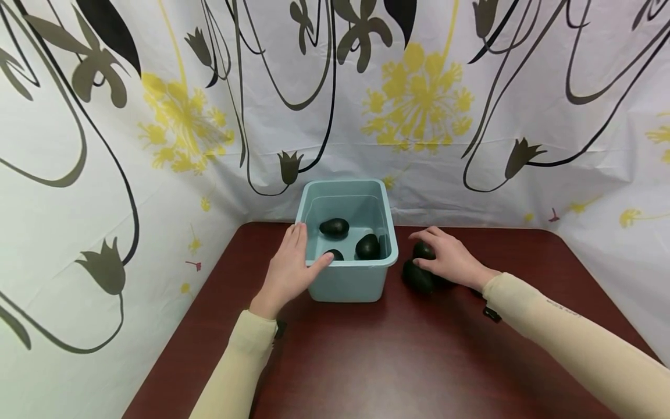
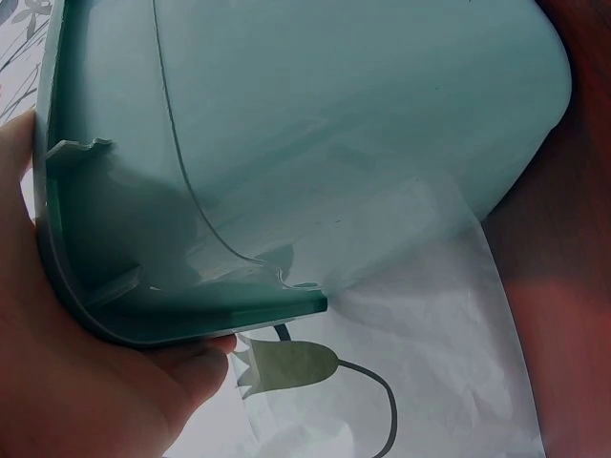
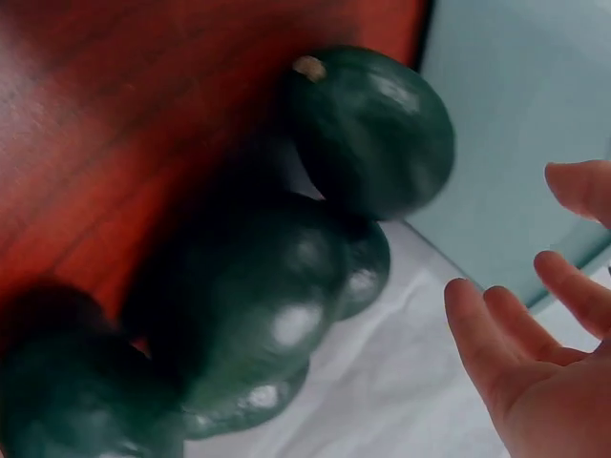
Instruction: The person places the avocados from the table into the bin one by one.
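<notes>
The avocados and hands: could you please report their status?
Left hand touching blue bin; right hand open above outside avocados, holding none; three inside avocados visible; bin wall between groups.

Avocado (image 1: 337,254) partly behind bin rim (image 1: 349,263); sleeves (image 1: 581,329) cropped

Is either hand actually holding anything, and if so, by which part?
Nothing appears gripped. The left hand, straight-fingered, rests on the near-left rim corner of the blue bin; the right hand is open near the avocados.
</notes>
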A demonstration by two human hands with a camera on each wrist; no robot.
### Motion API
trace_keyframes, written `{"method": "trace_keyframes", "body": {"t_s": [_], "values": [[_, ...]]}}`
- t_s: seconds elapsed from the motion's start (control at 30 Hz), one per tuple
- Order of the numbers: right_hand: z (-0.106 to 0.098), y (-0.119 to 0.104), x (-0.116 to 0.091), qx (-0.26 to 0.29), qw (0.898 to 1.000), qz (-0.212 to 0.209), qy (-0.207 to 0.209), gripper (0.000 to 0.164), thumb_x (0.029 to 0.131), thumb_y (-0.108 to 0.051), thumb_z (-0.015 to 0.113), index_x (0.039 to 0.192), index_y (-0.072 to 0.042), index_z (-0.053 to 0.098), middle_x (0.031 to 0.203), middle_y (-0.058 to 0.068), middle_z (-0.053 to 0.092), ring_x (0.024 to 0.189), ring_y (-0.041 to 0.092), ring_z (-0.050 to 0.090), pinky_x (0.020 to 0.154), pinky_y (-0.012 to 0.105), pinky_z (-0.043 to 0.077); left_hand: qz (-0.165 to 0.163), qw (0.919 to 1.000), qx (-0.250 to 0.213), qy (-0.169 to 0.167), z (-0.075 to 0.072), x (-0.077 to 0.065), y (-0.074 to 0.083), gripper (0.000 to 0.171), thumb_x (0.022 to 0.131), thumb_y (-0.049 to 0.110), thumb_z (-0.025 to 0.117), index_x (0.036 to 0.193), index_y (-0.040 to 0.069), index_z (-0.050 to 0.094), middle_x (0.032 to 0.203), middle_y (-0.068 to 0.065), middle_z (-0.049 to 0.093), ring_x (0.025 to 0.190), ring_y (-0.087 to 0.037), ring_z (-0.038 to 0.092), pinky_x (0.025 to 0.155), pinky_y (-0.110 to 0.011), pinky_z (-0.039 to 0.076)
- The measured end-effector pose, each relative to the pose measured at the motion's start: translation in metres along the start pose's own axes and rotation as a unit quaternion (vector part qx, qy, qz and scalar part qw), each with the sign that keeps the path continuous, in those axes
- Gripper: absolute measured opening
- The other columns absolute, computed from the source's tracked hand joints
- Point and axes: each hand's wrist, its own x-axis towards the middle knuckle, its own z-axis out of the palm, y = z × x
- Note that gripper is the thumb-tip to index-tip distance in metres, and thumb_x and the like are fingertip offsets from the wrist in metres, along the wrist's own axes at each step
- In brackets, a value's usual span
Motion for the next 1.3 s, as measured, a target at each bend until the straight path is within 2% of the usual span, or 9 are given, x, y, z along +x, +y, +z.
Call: {"method": "trace_keyframes", "body": {"t_s": [0.17, 0.3, 0.5, 0.7, 1.0, 1.3], "values": [[0.011, 0.002, -0.005, 0.001, 1.0, 0.013, -0.014, 0.053, 0.089, -0.026, 0.078, 0.137, -0.014, 0.058, 0.128, 0.013, 0.055, 0.094, 0.028, 0.059, 0.076, 0.041, 0.05, 0.001, 1.0, -0.001, 0.006, 0.001, 0.0, -0.001, 0.106, 0.092, 0.079, 0.039, 0.159, -0.001, 0.02, 0.165, -0.016, 0.02, 0.153, -0.026, 0.011, 0.113, -0.049, 0.034], [0.018, 0.003, -0.008, 0.006, 1.0, 0.019, -0.019, 0.053, 0.088, -0.026, 0.079, 0.136, -0.012, 0.059, 0.129, 0.013, 0.056, 0.1, 0.028, 0.063, 0.081, 0.044, 0.054, 0.004, 0.9999, 0.002, 0.009, 0.001, 0.0, 0.0, 0.106, 0.092, 0.079, 0.039, 0.159, -0.001, 0.021, 0.164, -0.017, 0.022, 0.153, -0.027, 0.013, 0.112, -0.05, 0.035], [0.031, 0.005, -0.014, -0.002, 0.999, 0.026, -0.027, 0.055, 0.088, -0.027, 0.079, 0.136, -0.009, 0.06, 0.13, 0.009, 0.055, 0.109, 0.027, 0.062, 0.088, 0.048, 0.052, 0.009, 0.9999, 0.003, 0.014, 0.0, 0.0, 0.0, 0.107, 0.091, 0.08, 0.038, 0.158, -0.002, 0.022, 0.164, -0.017, 0.023, 0.152, -0.028, 0.016, 0.11, -0.05, 0.037], [0.042, 0.005, -0.018, -0.009, 0.999, 0.033, -0.032, 0.057, 0.086, -0.028, 0.081, 0.137, -0.013, 0.06, 0.128, 0.006, 0.054, 0.107, 0.024, 0.062, 0.087, 0.047, 0.052, 0.008, 0.9999, 0.0, 0.014, 0.001, 0.0, 0.0, 0.108, 0.09, 0.081, 0.037, 0.158, -0.002, 0.022, 0.164, -0.016, 0.022, 0.152, -0.027, 0.017, 0.109, -0.05, 0.038], [0.053, 0.006, -0.021, -0.003, 0.999, 0.027, -0.044, 0.069, 0.081, -0.026, 0.084, 0.143, -0.019, 0.054, 0.126, 0.004, 0.052, 0.088, 0.016, 0.061, 0.073, 0.035, 0.052, 0.006, 0.9999, 0.004, 0.01, 0.0, 0.0, 0.0, 0.107, 0.091, 0.08, 0.038, 0.159, -0.001, 0.021, 0.165, -0.014, 0.021, 0.152, -0.026, 0.016, 0.11, -0.049, 0.038], [0.057, 0.001, -0.023, 0.006, 0.999, 0.013, -0.04, 0.07, 0.082, -0.023, 0.084, 0.144, -0.03, 0.055, 0.127, 0.005, 0.05, 0.094, 0.018, 0.059, 0.072, 0.037, 0.051, 0.005, 0.9999, 0.003, 0.01, 0.0, 0.0, 0.0, 0.107, 0.091, 0.079, 0.039, 0.159, -0.001, 0.021, 0.165, -0.013, 0.02, 0.152, -0.026, 0.015, 0.11, -0.05, 0.037]]}}
